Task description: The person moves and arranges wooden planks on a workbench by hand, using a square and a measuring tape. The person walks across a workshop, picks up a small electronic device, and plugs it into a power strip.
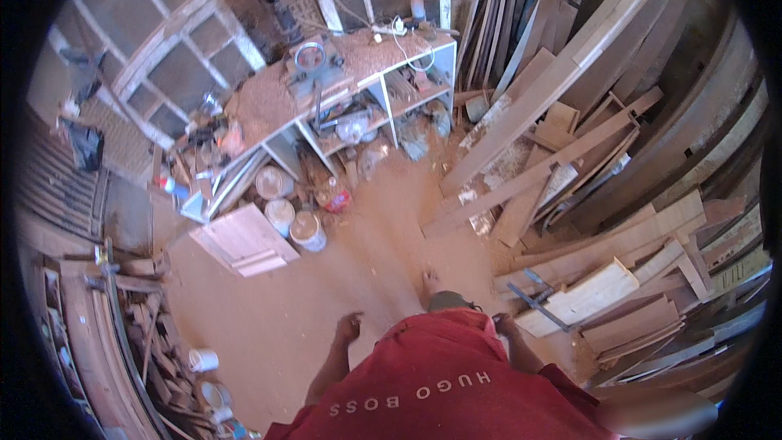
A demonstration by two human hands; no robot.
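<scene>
My left hand [349,327] hangs over the sawdust-covered floor, to the left of my red shirt [440,358]. One finger looks stretched out, and I see nothing held in it. On the other side, my right hand [505,324] is down beside the shirt's edge, with its fingers small and partly hidden. Closest to it is a pale wooden board [595,293], with a dark metal clamp bar [538,306] lying across its near end. My bare foot [430,279] shows ahead of the shirt.
A dusty white shelf workbench [375,81] carries a machine with a round handwheel [310,57]. Buckets [308,231] and a leaning panel [244,240] stand before it. Long planks [562,73] lean at right; offcuts [167,358] pile at left. A blurred patch covers the lower right.
</scene>
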